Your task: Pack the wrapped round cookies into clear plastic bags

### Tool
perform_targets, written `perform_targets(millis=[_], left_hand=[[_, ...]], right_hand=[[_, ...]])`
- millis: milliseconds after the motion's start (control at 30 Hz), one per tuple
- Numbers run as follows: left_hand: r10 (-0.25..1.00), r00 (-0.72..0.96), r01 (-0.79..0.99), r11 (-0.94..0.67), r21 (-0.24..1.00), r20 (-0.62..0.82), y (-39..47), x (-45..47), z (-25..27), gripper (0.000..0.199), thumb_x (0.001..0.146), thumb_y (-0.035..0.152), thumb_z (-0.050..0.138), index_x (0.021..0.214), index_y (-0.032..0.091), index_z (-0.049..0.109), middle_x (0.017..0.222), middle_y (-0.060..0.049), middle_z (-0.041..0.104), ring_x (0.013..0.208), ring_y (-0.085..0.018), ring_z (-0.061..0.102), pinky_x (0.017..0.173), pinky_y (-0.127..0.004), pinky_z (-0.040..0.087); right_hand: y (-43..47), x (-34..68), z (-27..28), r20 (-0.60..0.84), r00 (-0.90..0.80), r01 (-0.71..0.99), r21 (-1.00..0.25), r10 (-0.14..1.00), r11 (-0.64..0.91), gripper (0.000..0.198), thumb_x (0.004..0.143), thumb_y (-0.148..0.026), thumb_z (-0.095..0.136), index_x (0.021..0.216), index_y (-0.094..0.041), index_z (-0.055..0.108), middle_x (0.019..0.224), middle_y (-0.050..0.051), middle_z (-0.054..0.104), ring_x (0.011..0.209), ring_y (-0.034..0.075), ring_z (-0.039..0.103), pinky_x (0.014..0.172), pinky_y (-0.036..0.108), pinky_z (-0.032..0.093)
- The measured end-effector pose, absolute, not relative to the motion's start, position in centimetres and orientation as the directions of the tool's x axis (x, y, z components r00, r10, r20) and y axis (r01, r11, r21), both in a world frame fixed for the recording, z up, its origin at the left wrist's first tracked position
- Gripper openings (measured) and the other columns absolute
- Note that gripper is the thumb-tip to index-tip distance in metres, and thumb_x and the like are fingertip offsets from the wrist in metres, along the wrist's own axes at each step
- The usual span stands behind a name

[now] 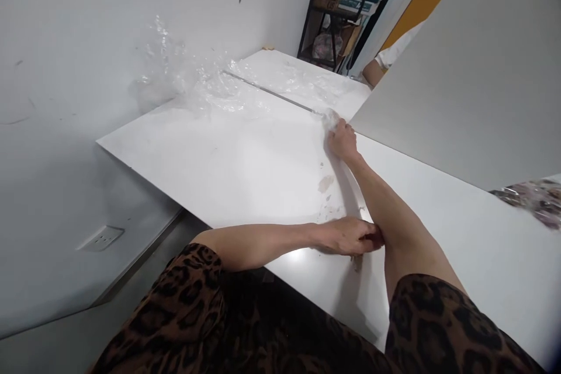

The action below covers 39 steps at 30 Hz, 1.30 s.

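On the smooth, flat white tabletop (175,152), a crumpled clear plastic wad (329,118), of no evident long axis, lies just beyond the nearer right hand (343,140) pinching it; whether the curled left hand (350,236) grips anything, I cannot tell.

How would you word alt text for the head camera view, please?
A person's right hand touches a crumpled clear plastic wad on a broad flat white surface; the curled left hand is by the right forearm. Loose clear plastic film lies near the white wall.

Clear film (225,99) on white table (245,169)
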<state>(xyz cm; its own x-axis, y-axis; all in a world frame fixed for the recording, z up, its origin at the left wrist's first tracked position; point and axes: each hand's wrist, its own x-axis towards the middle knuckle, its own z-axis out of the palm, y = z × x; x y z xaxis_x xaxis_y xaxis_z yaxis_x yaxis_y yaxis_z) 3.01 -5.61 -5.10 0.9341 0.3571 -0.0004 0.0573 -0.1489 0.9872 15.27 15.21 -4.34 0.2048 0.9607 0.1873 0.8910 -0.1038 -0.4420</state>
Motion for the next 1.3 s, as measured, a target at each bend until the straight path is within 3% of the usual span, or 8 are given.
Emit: perform_targets(millis=[100,200,400,600,800,933,1133,1300], left_hand=[[0.36,0.931,0.073,-0.019,0.997,-0.062,-5.6,3.2,-5.1,0.012,0.094,0.028,0.063,0.102,0.02,0.066,0.097,-0.005,0.071,0.067,-0.013,0.067,0.071,-0.035,0.06],[0.533,0.84,0.037,0.134,0.99,-0.104,-5.3,3.7,-5.1,0.01,0.097,0.027,0.06,0.103,0.019,0.061,0.09,-0.002,0.064,0.061,-0.01,0.064,0.062,-0.029,0.059],[0.824,0.535,-0.277,0.381,0.882,-0.188,-3.7,4.3,-4.2,0.038,0.104,0.05,0.052,0.125,0.018,0.047,0.107,-0.007,0.061,0.069,-0.009,0.065,0.068,-0.026,0.058],[0.776,0.63,-0.492,0.432,0.756,-0.033,-2.4,3.5,-3.6,0.042,0.093,0.05,0.072,0.115,0.017,0.058,0.104,-0.007,0.067,0.085,-0.013,0.065,0.082,-0.028,0.055],[0.758,0.639,-0.348,0.438,0.829,-0.131,-2.3,3.0,-3.9,0.029,0.09,0.041,0.075,0.102,0.016,0.066,0.088,-0.003,0.069,0.075,-0.013,0.064,0.078,-0.029,0.052],[0.676,0.722,-0.206,0.412,0.888,-0.146,-2.5,2.9,-4.2,0.037,0.095,0.048,0.068,0.12,0.02,0.07,0.103,-0.008,0.074,0.086,-0.018,0.068,0.081,-0.032,0.053],[0.681,0.727,-0.187,0.32,0.929,-0.088,-2.1,2.5,-4.5,0.039,0.098,0.046,0.063,0.133,0.031,0.072,0.146,-0.007,0.066,0.133,-0.028,0.06,0.105,-0.038,0.05],[0.649,0.754,-0.19,0.363,0.912,-0.101,-1.9,2.5,-4.2,0.034,0.095,0.047,0.068,0.12,0.026,0.08,0.133,-0.008,0.074,0.121,-0.027,0.067,0.102,-0.039,0.052]], right_hand=[[14.1,17.0,-4.3,0.235,0.356,0.705,-0.703,0.905,-0.095,0.026,0.094,-0.043,0.059,0.105,-0.02,0.055,0.098,0.013,0.066,0.104,0.032,0.067,0.098,0.054,0.053],[10.2,19.1,-3.7,0.163,0.446,0.288,-0.957,0.88,0.032,0.04,0.082,-0.059,0.071,0.089,-0.024,0.052,0.078,0.001,0.057,0.076,0.02,0.066,0.073,0.038,0.059],[-2.7,19.5,-2.2,0.104,0.469,-0.168,-0.964,0.877,0.204,0.04,0.064,-0.045,0.088,0.083,-0.024,0.06,0.083,-0.003,0.066,0.073,0.012,0.065,0.068,0.027,0.059],[-9.3,17.4,-2.8,0.039,0.393,-0.095,-0.992,0.919,0.083,0.032,0.072,-0.043,0.083,0.094,-0.026,0.066,0.095,0.0,0.069,0.083,0.016,0.067,0.073,0.03,0.057],[-9.8,18.1,-2.8,0.306,0.433,0.336,-0.928,0.848,0.163,0.077,0.063,-0.048,0.089,0.133,-0.036,0.06,0.146,0.004,0.057,0.13,0.027,0.056,0.105,0.048,0.05],[-10.0,19.0,-2.3,0.393,0.419,0.45,-0.873,0.819,0.189,0.053,0.07,-0.057,0.086,0.116,-0.034,0.07,0.147,0.003,0.057,0.135,0.029,0.054,0.107,0.051,0.047],[-9.6,20.0,-1.4,0.223,0.626,-0.032,-0.95,0.747,0.31,0.04,0.07,-0.052,0.088,0.075,-0.023,0.061,0.086,-0.001,0.064,0.083,0.014,0.063,0.074,0.028,0.054],[-9.1,20.5,-1.5,-0.06,0.61,-0.359,-0.91,0.79,0.208,0.037,0.066,-0.041,0.088,0.08,-0.022,0.06,0.078,-0.002,0.061,0.072,0.012,0.059,0.06,0.024,0.048]])
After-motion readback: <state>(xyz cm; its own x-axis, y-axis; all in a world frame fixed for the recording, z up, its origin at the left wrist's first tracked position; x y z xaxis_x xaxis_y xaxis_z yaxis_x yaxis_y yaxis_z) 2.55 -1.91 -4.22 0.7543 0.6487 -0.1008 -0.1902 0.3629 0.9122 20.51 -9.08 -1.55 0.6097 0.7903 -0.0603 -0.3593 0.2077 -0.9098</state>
